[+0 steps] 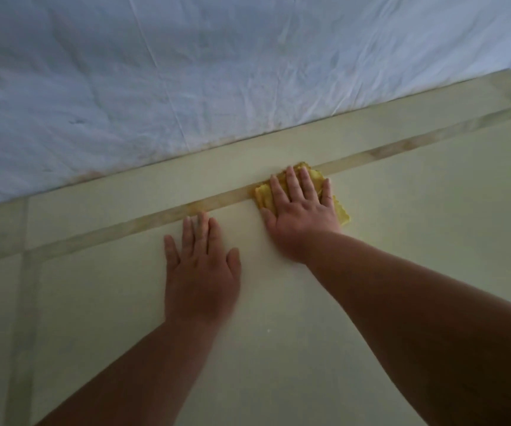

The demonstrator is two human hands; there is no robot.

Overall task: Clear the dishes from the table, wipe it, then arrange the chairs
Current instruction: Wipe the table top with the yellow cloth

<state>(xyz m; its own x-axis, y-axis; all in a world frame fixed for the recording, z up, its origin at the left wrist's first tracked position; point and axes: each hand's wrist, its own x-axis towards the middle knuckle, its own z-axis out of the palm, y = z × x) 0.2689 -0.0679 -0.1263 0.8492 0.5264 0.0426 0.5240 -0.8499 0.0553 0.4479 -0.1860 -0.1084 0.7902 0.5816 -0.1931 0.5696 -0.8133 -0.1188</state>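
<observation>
A pale cream table top (401, 235) with tan inlaid bands fills the lower half of the view. My right hand (301, 212) lies flat, fingers spread, pressing a crumpled yellow cloth (263, 195) onto the table where a tan band runs near the far edge. Most of the cloth is hidden under the palm. My left hand (202, 265) rests flat on the bare table just to the left, fingers apart, holding nothing. No dishes or chairs are in view.
Beyond the table's far edge hangs a wrinkled white sheet (186, 81) that covers the whole upper half of the view, with brownish stains along its lower hem. The table's far edge runs diagonally, rising to the right.
</observation>
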